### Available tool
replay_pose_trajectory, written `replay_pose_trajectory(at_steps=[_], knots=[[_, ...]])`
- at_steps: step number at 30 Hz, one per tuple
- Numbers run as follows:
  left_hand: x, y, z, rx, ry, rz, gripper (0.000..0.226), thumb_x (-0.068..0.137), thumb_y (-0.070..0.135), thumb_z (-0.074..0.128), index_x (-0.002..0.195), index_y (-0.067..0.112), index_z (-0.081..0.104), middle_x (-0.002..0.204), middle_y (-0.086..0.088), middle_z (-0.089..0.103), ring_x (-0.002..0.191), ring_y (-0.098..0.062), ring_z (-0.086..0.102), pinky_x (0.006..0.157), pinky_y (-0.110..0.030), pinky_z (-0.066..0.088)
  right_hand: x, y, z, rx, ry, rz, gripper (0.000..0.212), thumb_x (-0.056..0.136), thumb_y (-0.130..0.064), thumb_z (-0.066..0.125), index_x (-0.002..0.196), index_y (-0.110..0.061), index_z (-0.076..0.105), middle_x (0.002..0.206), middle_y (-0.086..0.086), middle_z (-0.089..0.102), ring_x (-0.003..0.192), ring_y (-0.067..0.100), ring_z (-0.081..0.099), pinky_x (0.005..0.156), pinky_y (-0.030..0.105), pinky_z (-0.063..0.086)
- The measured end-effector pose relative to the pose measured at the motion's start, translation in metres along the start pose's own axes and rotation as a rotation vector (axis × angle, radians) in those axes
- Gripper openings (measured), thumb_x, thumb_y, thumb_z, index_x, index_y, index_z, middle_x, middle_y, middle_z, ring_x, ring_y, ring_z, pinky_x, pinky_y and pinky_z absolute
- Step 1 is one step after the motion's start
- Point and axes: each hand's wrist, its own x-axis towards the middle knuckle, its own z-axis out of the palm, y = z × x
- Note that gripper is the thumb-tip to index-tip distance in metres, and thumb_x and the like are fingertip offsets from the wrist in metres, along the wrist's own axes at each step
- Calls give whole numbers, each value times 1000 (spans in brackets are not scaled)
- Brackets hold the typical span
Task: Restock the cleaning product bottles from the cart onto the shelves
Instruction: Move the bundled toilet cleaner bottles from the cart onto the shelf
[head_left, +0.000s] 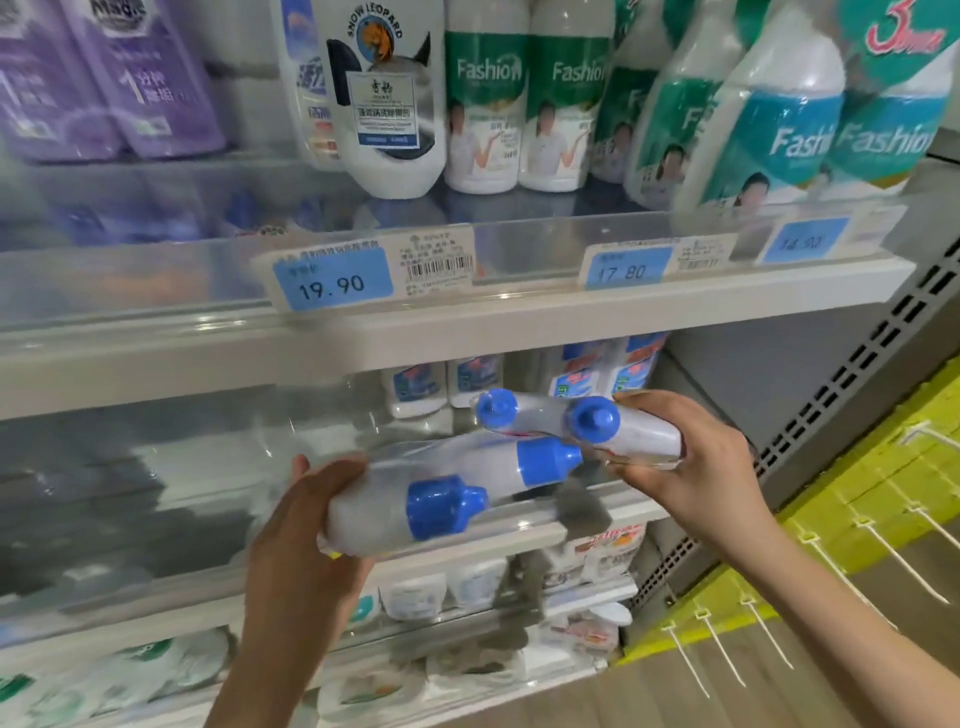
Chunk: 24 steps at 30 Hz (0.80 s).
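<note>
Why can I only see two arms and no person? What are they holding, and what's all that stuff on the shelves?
There is just one picture. It comes from a camera worn on the person's head, looking forward and down, so you see only their arms and hands. They are at a shop shelf. The left hand has a grip on a pack of two white bottles with blue caps, wrapped together in clear plastic and lying sideways. The right hand holds a second pack just like it. On the shelf above stand green-and-white Fashion bottles and a white Snow Leopard bottle. Blue price tags run along its front edge. No cart shows here.
</note>
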Motion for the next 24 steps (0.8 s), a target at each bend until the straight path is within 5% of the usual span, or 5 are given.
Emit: replay_pose_trajectory(at_steps=[3, 6, 11, 17, 24], knots=[[8, 0, 16, -61, 2, -147, 65, 58, 2, 87, 86, 50, 55, 99, 18, 66, 113, -17, 61, 84, -20, 45, 7, 4, 7, 25, 33, 46, 60, 51, -1, 90, 106, -11, 68, 102, -11, 63, 95, 3, 57, 83, -4, 33], [14, -4, 26, -121, -14, -110, 59, 54, 13, 89, 88, 45, 55, 85, 27, 62, 85, 12, 57, 71, -6, 41, 18, 5, 7, 132, 43, 129, 60, 53, 0, 89, 103, -21, 65, 93, -12, 65, 84, -6, 58, 74, -2, 37], [31, -11, 34, -221, -71, -162, 58, 60, 9, 87, 86, 48, 53, 80, 19, 63, 78, 6, 57, 64, -14, 43, 38, 16, 3, 205, 25, 194, 59, 54, -5, 90, 97, -30, 59, 85, -19, 64, 73, -14, 58, 65, 4, 43], [55, -27, 37, -372, -64, -289, 64, 61, -6, 82, 99, 36, 53, 88, 14, 64, 76, 8, 62, 61, -10, 49, 56, 39, -1, 323, -62, 340, 47, 55, -9, 90, 91, -18, 62, 84, -5, 68, 72, 9, 65, 56, 14, 50], [80, -47, 48, -465, -119, -320, 68, 44, 14, 92, 104, 21, 61, 92, 2, 71, 76, 2, 66, 63, -15, 51, 70, 68, -11, 610, -215, 337, 31, 50, -3, 83, 79, -12, 77, 80, 10, 74, 72, 22, 70, 62, 34, 59]])
